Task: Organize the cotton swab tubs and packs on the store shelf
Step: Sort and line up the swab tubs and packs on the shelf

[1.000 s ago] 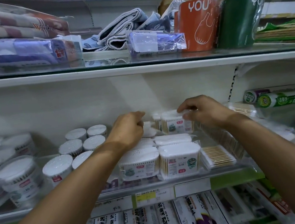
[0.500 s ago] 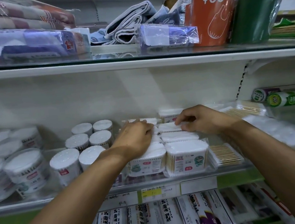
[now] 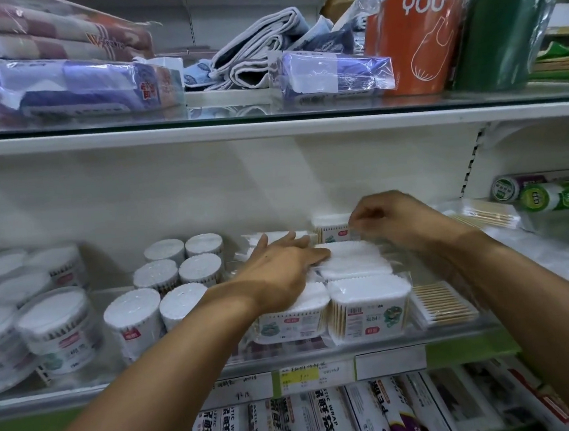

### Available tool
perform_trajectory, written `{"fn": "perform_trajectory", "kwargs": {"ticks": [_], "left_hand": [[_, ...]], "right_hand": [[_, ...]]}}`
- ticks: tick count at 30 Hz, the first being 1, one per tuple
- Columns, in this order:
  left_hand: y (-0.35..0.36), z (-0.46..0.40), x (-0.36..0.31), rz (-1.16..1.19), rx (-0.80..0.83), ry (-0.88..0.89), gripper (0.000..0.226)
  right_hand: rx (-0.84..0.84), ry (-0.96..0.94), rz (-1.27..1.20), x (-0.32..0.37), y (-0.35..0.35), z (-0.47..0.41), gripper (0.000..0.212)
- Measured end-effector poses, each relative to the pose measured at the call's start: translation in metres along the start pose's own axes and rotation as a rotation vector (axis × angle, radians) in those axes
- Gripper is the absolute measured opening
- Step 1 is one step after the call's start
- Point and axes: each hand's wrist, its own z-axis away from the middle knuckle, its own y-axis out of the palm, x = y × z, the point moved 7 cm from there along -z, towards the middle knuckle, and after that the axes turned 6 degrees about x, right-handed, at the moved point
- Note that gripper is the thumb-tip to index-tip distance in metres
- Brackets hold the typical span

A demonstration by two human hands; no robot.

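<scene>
Rectangular cotton swab packs stand in rows on the middle shelf (image 3: 390, 345): two at the front (image 3: 370, 307), others behind (image 3: 352, 261), and one at the back (image 3: 329, 232). My left hand (image 3: 280, 267) lies flat with its fingers spread on top of the middle packs and holds nothing. My right hand (image 3: 390, 220) reaches to the back, its fingertips pinched on the right top edge of the back pack. Small round swab tubs (image 3: 134, 318) stand in rows just left of the packs. Larger round tubs (image 3: 58, 324) sit at the far left.
Flat packs of wooden-stick swabs (image 3: 442, 304) lie right of the rectangular packs, with more bagged swabs (image 3: 482, 215) behind. Green-labelled rolls (image 3: 556, 193) sit at the far right. The glass shelf above (image 3: 268, 127) holds towels and bags. Plastic wrap boxes (image 3: 328, 417) fill the shelf below.
My left hand has opened out flat and slid right onto the middle packs. My right hand has moved from the middle pack up and back to the rear pack.
</scene>
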Motion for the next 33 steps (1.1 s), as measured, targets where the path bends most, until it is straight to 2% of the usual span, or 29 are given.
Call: {"fn": "perform_trajectory", "kwargs": {"ticks": [2, 3, 6, 8, 12, 17, 21, 24, 33], "left_hand": [[0.0, 0.0, 0.001, 0.008, 0.0, 0.0, 0.062], [0.0, 0.0, 0.001, 0.011, -0.003, 0.001, 0.063], [0.001, 0.0, 0.0, 0.019, -0.021, 0.009, 0.068], [0.001, 0.001, 0.0, 0.03, -0.03, 0.011, 0.071], [-0.001, 0.003, -0.002, 0.053, -0.032, 0.015, 0.073], [-0.001, 0.004, -0.001, 0.069, -0.037, 0.014, 0.071], [-0.001, 0.005, -0.001, 0.079, -0.024, 0.007, 0.065], [-0.001, 0.005, 0.0, 0.081, -0.017, 0.008, 0.062], [-0.001, 0.004, -0.001, 0.085, -0.015, -0.006, 0.06]], "right_hand": [[-0.137, 0.032, 0.116, -0.005, -0.011, -0.012, 0.021], [-0.15, 0.053, 0.219, -0.009, -0.012, -0.02, 0.026], [-0.046, 0.108, 0.473, -0.021, 0.0, -0.042, 0.039], [0.017, 0.118, 0.556, -0.028, 0.008, -0.052, 0.043], [0.018, 0.076, 0.637, -0.031, 0.012, -0.06, 0.041], [0.035, 0.072, 0.59, -0.029, 0.01, -0.055, 0.041], [-0.109, 0.099, 0.364, -0.018, -0.016, -0.039, 0.033], [-0.176, 0.033, 0.274, -0.005, -0.032, -0.024, 0.039], [-0.009, 0.039, 0.108, -0.014, -0.001, -0.017, 0.039]]}}
